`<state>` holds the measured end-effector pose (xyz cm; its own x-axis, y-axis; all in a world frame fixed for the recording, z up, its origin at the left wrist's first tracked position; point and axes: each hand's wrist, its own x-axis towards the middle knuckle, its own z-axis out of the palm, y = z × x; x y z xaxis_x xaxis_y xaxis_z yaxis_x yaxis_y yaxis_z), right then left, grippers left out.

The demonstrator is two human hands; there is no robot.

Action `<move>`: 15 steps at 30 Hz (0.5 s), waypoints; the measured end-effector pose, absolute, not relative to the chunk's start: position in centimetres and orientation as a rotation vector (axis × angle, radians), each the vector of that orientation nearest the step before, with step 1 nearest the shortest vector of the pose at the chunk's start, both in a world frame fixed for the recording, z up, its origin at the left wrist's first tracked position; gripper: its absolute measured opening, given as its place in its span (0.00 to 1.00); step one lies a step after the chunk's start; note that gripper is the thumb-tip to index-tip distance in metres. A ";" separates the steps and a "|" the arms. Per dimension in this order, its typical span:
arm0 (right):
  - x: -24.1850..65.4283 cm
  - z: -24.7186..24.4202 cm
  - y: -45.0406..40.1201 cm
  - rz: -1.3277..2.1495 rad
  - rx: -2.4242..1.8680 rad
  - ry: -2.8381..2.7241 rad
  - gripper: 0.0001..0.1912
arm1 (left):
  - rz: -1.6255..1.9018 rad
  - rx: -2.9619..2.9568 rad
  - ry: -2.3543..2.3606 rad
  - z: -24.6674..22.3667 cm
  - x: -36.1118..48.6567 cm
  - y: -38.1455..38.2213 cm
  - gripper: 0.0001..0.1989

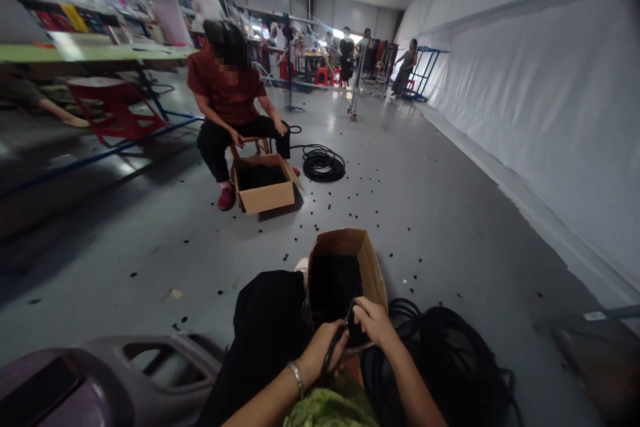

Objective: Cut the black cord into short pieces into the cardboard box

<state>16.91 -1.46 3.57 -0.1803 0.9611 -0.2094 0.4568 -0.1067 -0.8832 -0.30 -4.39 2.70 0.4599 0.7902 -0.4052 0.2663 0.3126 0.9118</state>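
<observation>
My left hand, with a bracelet at the wrist, is closed around black-handled scissors. Their blades point up and away, toward the fingers of my right hand. That hand is curled in a pinch close to the blade tips; whatever it pinches is too dark and small to make out. Both hands are over the near side of an open cardboard box, which holds a mass of small black pieces. Beside my right forearm lies a heap of black tubing, partly hidden by the arm.
Ahead, a seated person is behind another open carton of black pieces. A black tubing coil lies nearby. Small black bits dot the floor. A grey plastic stool bearing a phone is at lower left; a white sheeted wall runs right.
</observation>
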 end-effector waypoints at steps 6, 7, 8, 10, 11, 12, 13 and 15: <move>15.4 4.4 -2.0 1.284 -1.607 -1.549 0.15 | 0.348 1.274 1.149 4.6 -2.2 -4.1 0.22; 15.2 4.2 -2.2 1.313 -1.597 -1.533 0.16 | 0.313 1.284 1.143 5.0 -2.6 -4.2 0.22; 15.0 4.0 -2.4 1.343 -1.585 -1.521 0.16 | 0.276 1.280 1.124 5.3 -3.0 -4.2 0.22; 14.7 3.6 -2.8 1.392 -1.549 -1.522 0.17 | 0.219 1.251 1.094 6.0 -3.7 -4.3 0.22; 14.7 3.4 -2.9 1.411 -1.530 -1.535 0.17 | 0.198 1.236 1.083 6.3 -3.8 -4.3 0.22; 14.8 3.4 -2.9 1.424 -1.516 -1.553 0.18 | 0.178 1.229 1.082 6.4 -3.9 -4.3 0.23; 14.9 3.4 -2.9 1.437 -1.510 -1.575 0.18 | 0.156 1.230 1.081 6.6 -3.8 -4.2 0.23; 15.2 3.5 -2.8 1.453 -1.515 -1.621 0.18 | 0.117 1.239 1.083 6.8 -3.6 -3.9 0.23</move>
